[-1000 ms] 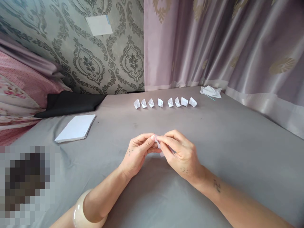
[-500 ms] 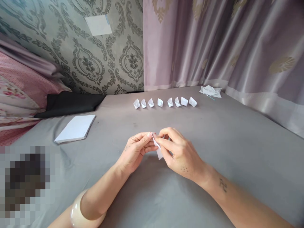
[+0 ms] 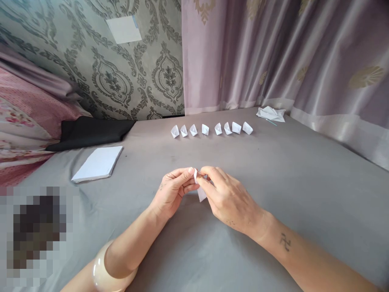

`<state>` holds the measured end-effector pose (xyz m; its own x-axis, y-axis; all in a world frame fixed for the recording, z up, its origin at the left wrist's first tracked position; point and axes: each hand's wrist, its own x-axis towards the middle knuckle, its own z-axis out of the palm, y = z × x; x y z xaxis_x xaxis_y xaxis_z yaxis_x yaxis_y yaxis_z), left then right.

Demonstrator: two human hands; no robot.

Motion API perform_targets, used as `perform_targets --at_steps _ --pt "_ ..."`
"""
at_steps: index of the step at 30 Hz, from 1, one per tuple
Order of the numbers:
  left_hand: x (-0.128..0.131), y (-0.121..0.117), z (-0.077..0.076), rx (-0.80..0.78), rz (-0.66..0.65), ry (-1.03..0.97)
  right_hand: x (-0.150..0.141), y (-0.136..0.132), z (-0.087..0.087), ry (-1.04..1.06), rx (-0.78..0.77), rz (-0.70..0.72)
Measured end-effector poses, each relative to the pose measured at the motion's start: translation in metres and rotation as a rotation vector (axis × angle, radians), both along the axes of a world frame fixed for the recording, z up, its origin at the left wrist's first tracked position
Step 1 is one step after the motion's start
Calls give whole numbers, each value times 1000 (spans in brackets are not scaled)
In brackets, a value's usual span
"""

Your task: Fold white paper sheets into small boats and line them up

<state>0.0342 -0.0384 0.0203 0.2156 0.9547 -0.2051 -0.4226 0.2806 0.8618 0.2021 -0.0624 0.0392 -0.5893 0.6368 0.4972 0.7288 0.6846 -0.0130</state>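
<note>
Pinching: my left grip (image 3: 170, 191) is narrow, thumb and fingers closed on the upper edge of a small white paper (image 3: 201, 194).
Right grip (image 3: 231, 199): also drawn in narrow, bent fingers on that same paper; my fingers hide part of it.
White paper: between my two hands, a pointed corner hanging below my fingers, over the grey cloth (image 3: 319, 174).
Bangle (image 3: 101, 269): cream and glossy, around my left forearm.
Row of folded papers (image 3: 205, 129): eight small white pieces on the grey cloth beyond my hands.
Stack of white sheets (image 3: 97, 164): to my left, well apart from my hands.
Black cloth (image 3: 94, 132): just beyond that stack.
Loose papers (image 3: 271, 114): far right, near the mauve curtain (image 3: 209, 61), a thin blue strip (image 3: 271, 122) just beside them.
Patterned wall (image 3: 75, 81): bears a white sheet (image 3: 124, 30).
</note>
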Motion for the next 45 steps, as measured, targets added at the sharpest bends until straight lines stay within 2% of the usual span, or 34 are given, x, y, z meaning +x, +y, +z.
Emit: perform_targets --at_steps 11,16,19,23,25,29,35,41,45 --pt "4 -3 -2 28 57 36 -1 1 0 37 -1 -8" --pt "4 -3 -4 48 124 65 0 -1 -1 207 -40 93" --pt "6 -4 -1 65 121 96 -1 -2 1 463 -157 124" --pt "10 -8 5 112 131 130 -6 -1 3 745 -400 -18" --pt "14 -12 6 124 143 138 -9 0 1 805 -492 -82" --pt "18 -18 8 145 150 170 -11 1 1 879 -644 -111" --pt "17 -18 13 160 69 148 -3 4 13 983 -919 -134" --pt "18 -17 13 115 87 181 3 7 15 942 -959 -127" --pt "18 -18 12 91 137 191 -3 4 12 886 -880 -136"
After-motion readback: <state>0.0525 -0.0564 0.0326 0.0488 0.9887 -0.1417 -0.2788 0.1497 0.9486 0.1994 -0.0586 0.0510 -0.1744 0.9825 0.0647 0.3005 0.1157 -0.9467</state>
